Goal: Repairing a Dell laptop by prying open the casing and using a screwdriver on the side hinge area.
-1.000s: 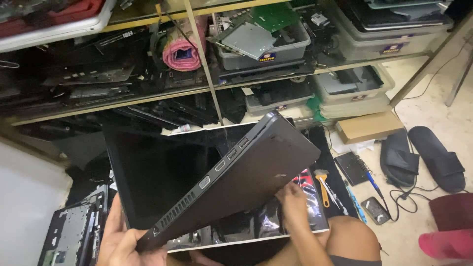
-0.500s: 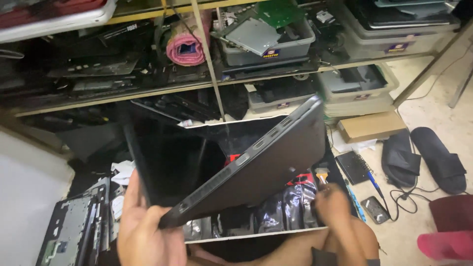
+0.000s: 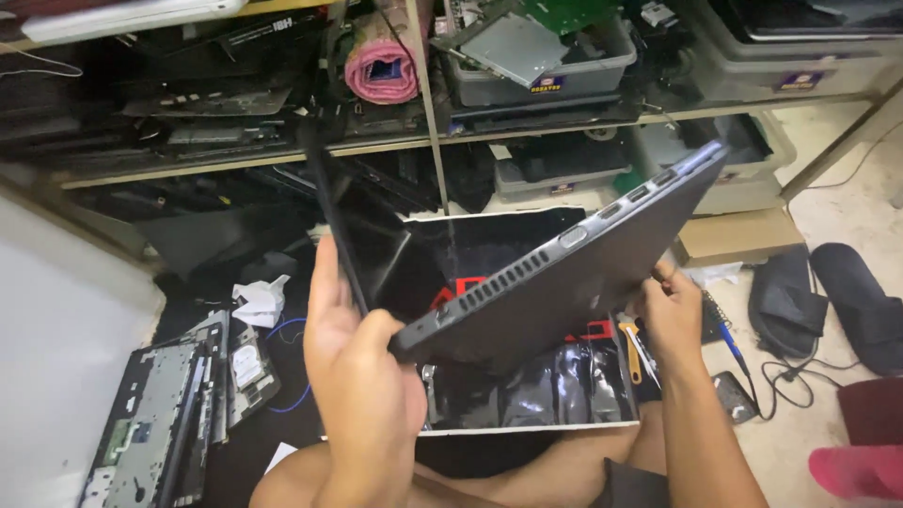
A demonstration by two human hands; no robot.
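My left hand (image 3: 362, 376) is clamped on the hinge corner of a dark grey laptop (image 3: 564, 282), and my right hand (image 3: 673, 315) grips the far edge of its base. I hold the laptop in the air above a glossy black sheet (image 3: 527, 386) on the floor, half open, its thin lid upright and its base tilted up to the right. Its side shows vent slots and several ports. Behind it stand cluttered shelves (image 3: 282, 160); black sandals (image 3: 828, 301) lie at right.

Laptop (image 3: 564, 292) motion-blurred, inner face hidden; left hand (image 3: 362, 395) fingers behind it; pink item (image 3: 861, 470) cut by edge.
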